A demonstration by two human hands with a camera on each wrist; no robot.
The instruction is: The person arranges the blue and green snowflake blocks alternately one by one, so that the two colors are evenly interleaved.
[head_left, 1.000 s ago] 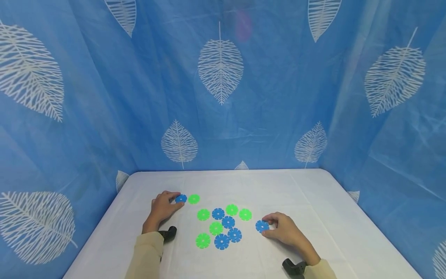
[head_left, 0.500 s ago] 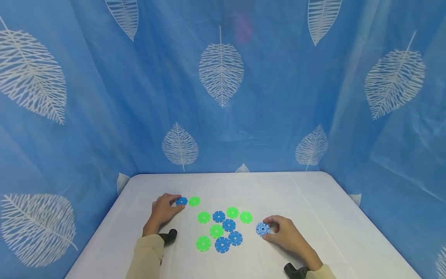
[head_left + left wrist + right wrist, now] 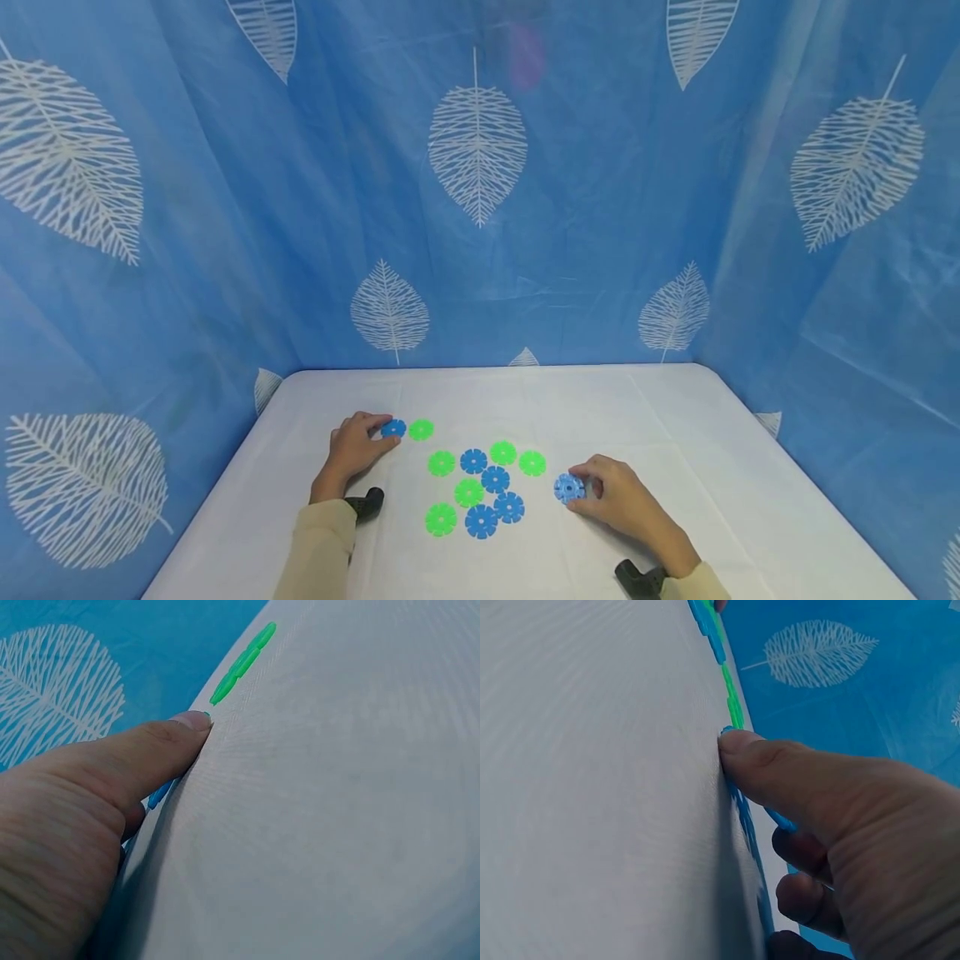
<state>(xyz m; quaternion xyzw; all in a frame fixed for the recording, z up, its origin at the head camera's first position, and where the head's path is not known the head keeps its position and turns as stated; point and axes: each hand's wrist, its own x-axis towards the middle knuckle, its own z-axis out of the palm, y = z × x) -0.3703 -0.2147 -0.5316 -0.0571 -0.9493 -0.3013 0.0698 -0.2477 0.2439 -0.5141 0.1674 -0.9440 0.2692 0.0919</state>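
My left hand (image 3: 354,446) pinches a blue notched plastic disc (image 3: 393,427) between thumb and finger at the left of the table. A green disc (image 3: 422,429) lies just to its right; the left wrist view shows that green disc (image 3: 244,664) edge-on past my thumb. On the other side, my right hand (image 3: 617,496) holds another blue disc (image 3: 569,489) by its edge. This one looks pale with glare. In the right wrist view my thumb and fingers cover much of the blue disc (image 3: 781,820), so its contact with the table cannot be told.
Between the hands lie several loose discs, among them a green disc (image 3: 441,519) and a blue disc (image 3: 481,522) near the front. The white table (image 3: 637,400) meets a blue leaf-patterned curtain (image 3: 480,275) at the back and sides.
The blue disc in my right hand has turned from plain blue to pale and shiny, its face catching light. My left hand keeps its place; the whole head view shifts slightly.
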